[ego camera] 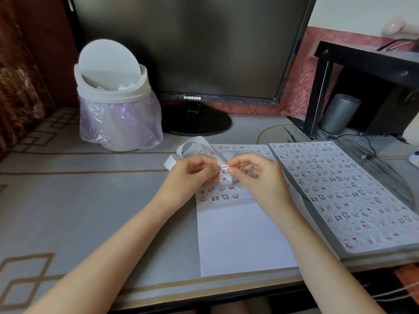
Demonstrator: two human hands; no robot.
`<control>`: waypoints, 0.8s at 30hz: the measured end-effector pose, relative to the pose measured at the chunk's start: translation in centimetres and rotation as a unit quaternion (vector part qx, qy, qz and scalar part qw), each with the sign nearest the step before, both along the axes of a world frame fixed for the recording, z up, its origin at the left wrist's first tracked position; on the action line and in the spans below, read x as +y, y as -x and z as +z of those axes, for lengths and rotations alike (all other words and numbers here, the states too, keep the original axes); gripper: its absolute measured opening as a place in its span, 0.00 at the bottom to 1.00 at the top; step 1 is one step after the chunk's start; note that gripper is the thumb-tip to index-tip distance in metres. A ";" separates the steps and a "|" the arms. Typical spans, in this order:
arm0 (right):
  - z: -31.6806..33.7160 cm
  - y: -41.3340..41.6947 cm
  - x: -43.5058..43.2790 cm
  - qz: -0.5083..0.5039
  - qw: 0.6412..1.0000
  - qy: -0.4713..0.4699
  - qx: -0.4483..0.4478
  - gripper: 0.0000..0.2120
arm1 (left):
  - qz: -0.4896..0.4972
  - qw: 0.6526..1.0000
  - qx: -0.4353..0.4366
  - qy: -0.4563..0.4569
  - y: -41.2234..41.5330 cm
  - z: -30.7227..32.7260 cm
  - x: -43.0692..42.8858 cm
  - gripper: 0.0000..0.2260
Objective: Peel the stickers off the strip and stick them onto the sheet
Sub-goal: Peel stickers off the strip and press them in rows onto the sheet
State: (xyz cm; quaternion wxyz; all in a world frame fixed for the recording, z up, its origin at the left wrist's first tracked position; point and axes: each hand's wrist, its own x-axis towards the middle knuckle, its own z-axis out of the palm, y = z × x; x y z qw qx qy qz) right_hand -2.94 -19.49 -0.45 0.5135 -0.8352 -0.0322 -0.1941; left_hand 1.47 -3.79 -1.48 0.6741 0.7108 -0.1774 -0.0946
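A white backing strip (195, 147) curls in a loop above the sheet, its lower end carrying small cartoon stickers (225, 170). My left hand (192, 172) grips the strip from the left. My right hand (256, 175) pinches at a sticker on the strip with thumb and forefinger. Below both hands lies the white sheet (242, 236), its upper part covered in rows of stickers and its lower part blank.
A stack of sheets fully covered in stickers (335, 193) lies at the right. A small white bin with a purple bag (118, 103) stands at the back left, a dark monitor (192, 53) behind, a black shelf (362, 71) at the right.
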 end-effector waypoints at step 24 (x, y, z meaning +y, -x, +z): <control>0.6 1.0 -0.5 0.062 0.998 -0.013 -0.005 0.07 | 0.028 0.998 -0.003 -0.051 -0.3 -0.4 0.2 0.09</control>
